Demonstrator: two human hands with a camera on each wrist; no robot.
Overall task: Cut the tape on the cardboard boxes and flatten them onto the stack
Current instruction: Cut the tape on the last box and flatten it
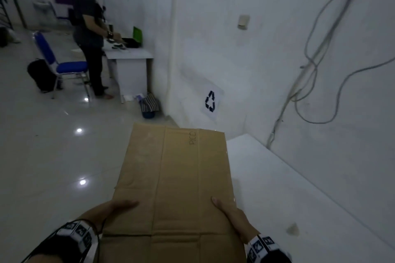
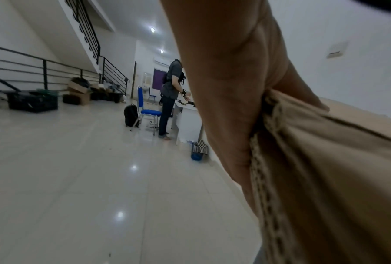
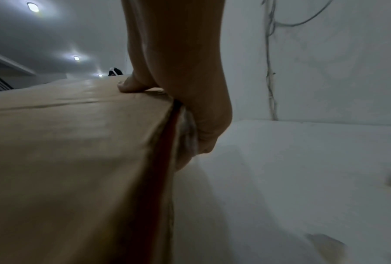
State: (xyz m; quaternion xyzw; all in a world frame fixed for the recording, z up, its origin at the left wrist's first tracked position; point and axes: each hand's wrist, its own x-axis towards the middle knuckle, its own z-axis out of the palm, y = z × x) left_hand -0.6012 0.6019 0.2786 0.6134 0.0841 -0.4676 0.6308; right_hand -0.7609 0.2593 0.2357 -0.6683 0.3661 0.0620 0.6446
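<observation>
A flattened brown cardboard box [image 1: 175,177] printed "PICO" is held out flat in front of me, above the floor. My left hand [image 1: 113,209] grips its near left edge, thumb on top. My right hand [image 1: 230,213] grips the near right edge, thumb on top and fingers under. The left wrist view shows the left hand [image 2: 230,107] against the cardboard's corrugated edge [image 2: 269,160]. In the right wrist view the right hand [image 3: 185,107] clamps the folded cardboard [image 3: 77,151], with a scrap of clear tape [image 3: 187,132] at the edge under the fingers.
A white raised platform [image 1: 288,188] lies to the right against the wall, under a recycling sign [image 1: 210,101] and hanging cables [image 1: 310,60]. Glossy tile floor [image 1: 53,156] spreads left. Another person [image 1: 89,34] stands at a white desk [image 1: 130,55] beside a blue chair [image 1: 70,68].
</observation>
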